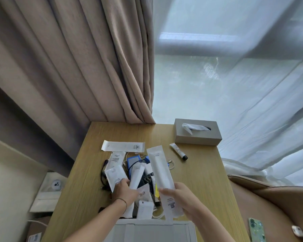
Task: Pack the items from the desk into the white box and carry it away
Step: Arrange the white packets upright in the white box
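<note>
Wood-grain worktop (pixel 196 180) by beige curtain (pixel 68 58), grey tissue box (pixel 198 132) at far edge. My right hand (pixel 183 198) reaches forward, fingers curled around a long white paper sachet (pixel 162 173), tilted up. Left hand (pixel 123 190) is in the packet pile (pixel 129 172), fingers gripping a small white sachet (pixel 116 176). White box (pixel 152 230) at near edge, just below both wrists.

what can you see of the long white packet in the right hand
The long white packet is a flat, narrow sachet, papery or matte plastic by its look, sealed, with small dark print near its top end and a printed label with a code low down. It is raised above the pile of items on the wooden desk, slanting from upper left to lower right. The right hand grips its lower part, fingers across the front. Its bottom end hangs over the white box.
</note>
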{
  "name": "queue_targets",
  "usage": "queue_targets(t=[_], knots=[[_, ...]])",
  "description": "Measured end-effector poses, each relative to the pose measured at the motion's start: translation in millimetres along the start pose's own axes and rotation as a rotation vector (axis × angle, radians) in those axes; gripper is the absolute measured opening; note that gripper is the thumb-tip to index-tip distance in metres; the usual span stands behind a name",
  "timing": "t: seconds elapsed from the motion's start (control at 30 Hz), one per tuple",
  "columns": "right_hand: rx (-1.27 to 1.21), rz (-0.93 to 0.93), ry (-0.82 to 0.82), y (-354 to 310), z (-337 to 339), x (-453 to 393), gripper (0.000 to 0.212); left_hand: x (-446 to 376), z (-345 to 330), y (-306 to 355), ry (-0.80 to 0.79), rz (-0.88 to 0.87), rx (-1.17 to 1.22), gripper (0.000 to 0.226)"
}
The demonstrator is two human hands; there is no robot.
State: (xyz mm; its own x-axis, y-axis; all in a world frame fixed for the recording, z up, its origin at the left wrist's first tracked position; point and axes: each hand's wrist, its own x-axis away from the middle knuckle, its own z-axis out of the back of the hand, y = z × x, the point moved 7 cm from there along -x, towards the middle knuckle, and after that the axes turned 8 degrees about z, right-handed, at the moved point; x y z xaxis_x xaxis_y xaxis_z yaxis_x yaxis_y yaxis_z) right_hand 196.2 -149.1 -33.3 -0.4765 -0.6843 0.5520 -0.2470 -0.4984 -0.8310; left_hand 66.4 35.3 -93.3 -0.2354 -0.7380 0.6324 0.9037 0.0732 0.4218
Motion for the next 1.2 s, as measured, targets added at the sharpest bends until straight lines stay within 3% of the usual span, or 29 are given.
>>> queue_targets(t=[0.13,0.23,0.37,0.43,0.6,0.77,1.2], knots=[[0.004,0.025,0.083,-5.0,-0.4,21.1,0.035,11.2,17.1,-7.6,-0.079,-0.003,0.185,0.037],[0.02,0.073,0.087,-6.3,-4.9,37.5,0.037,27.4,32.5,-8.2,-0.117,-0.021,0.344,0.04],[0.039,0.146,0.009,-9.4,-15.3,61.2,0.022,64.3,55.6,-7.9,-0.22,-0.102,0.528,0.049],[0.017,0.18,-0.028,-10.2,-21.6,71.8,0.033,84.0,65.7,-10.0,-0.258,-0.151,0.611,0.051],[0.074,0.184,0.007,-3.0,-34.7,96.2,0.036,121.1,80.5,-25.6,-0.291,-0.191,0.788,0.031],[0.207,0.136,0.032,22.0,-53.7,105.1,0.008,138.1,82.4,-48.1,-0.256,-0.207,0.843,0.017],[0.191,-0.073,-0.064,118.2,-101.7,88.3,0.024,151.3,84.0,-103.0,-0.16,-0.184,0.838,0.009]])
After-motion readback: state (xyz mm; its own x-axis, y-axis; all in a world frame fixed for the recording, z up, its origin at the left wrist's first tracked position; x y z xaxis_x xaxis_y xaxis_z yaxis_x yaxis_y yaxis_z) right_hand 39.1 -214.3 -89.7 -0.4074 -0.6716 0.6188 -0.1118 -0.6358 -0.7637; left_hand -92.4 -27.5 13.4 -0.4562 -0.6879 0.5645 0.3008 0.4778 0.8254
